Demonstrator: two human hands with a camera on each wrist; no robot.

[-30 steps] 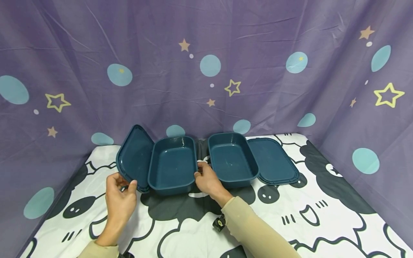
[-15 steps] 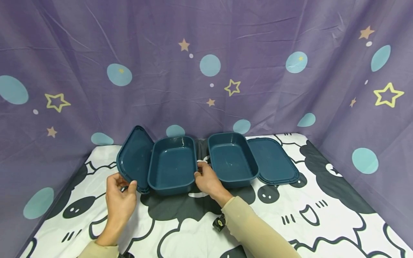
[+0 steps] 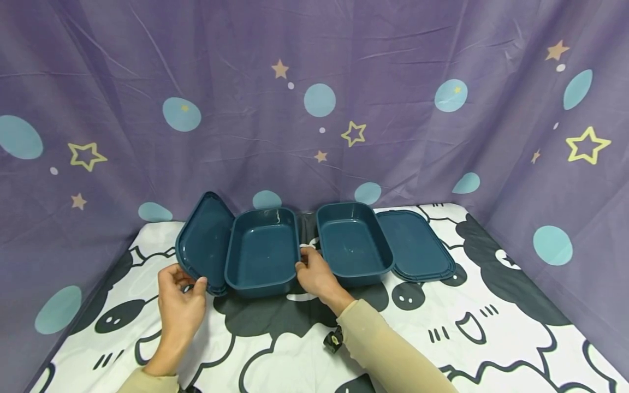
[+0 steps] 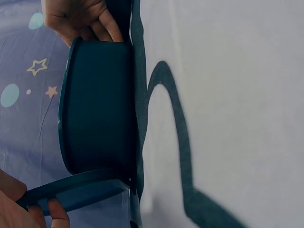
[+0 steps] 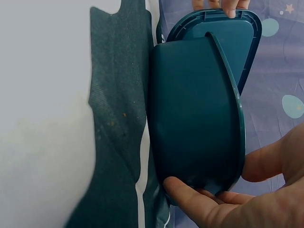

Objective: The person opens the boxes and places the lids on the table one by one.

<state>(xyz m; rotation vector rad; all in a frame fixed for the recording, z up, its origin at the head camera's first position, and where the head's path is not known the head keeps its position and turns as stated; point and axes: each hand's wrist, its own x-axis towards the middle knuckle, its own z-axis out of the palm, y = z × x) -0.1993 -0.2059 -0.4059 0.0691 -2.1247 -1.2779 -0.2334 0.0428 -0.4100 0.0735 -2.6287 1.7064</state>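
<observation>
In the head view, my left hand (image 3: 179, 305) pinches the near corner of a dark teal rectangular lid (image 3: 206, 245). The lid leans at a slant, its lower edge beside the left food container (image 3: 262, 251). That container sits upright with its top uncovered and nothing inside. On its right side, my right hand (image 3: 319, 275) holds the wall. The right wrist view has the right thumb at the container's rim and its fingers (image 5: 187, 197) along the wall. Left-hand fingers (image 4: 57, 211) wrap the lid's edge in the left wrist view.
A second uncovered teal container (image 3: 351, 243) stands right of the right hand. Another lid (image 3: 415, 245) lies flat against that container's right side. A purple starry curtain (image 3: 314, 153) rises behind the table's patterned cloth (image 3: 275, 360).
My left hand has shifted slightly left, tilting the lid a little further outward. The right hand and both containers stay where they were.
</observation>
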